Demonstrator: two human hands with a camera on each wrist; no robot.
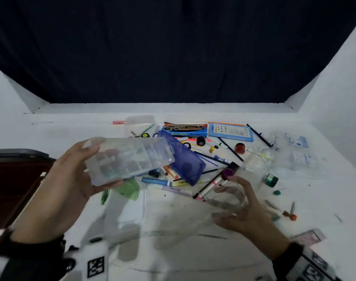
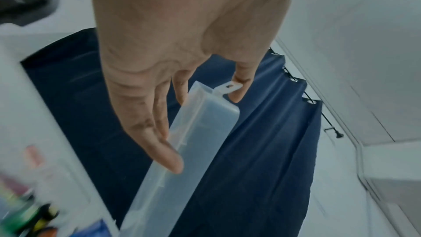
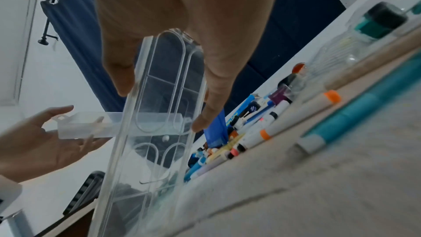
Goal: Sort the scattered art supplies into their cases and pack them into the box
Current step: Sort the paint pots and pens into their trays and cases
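Observation:
My left hand point(image 1: 102, 163) grips a frosted translucent case point(image 1: 128, 159), thumb on the far edge and fingers under the near one, lifted over the left side of the pile. In the left wrist view the case point(image 2: 182, 177) looks closed, pinched by the left hand point(image 2: 206, 131) beside its hang tab. My right hand point(image 1: 225, 199) holds a clear ribbed case point(image 1: 173, 226), tilted, low over the table. The right wrist view shows that clear case point(image 3: 141, 168) between thumb and fingers of the right hand point(image 3: 161, 105), with nothing visible inside it. Scattered markers point(image 1: 209, 185) and pens lie between the hands.
A dark box point(image 1: 15, 175) stands at the left table edge. A blue pencil case point(image 1: 183, 161), a watercolour box point(image 1: 183, 129) and a blue-framed card point(image 1: 229, 131) lie in the pile. Red point(image 1: 240, 148) and green point(image 1: 271, 179) paint pots and clear packaging point(image 1: 290, 153) are on the right.

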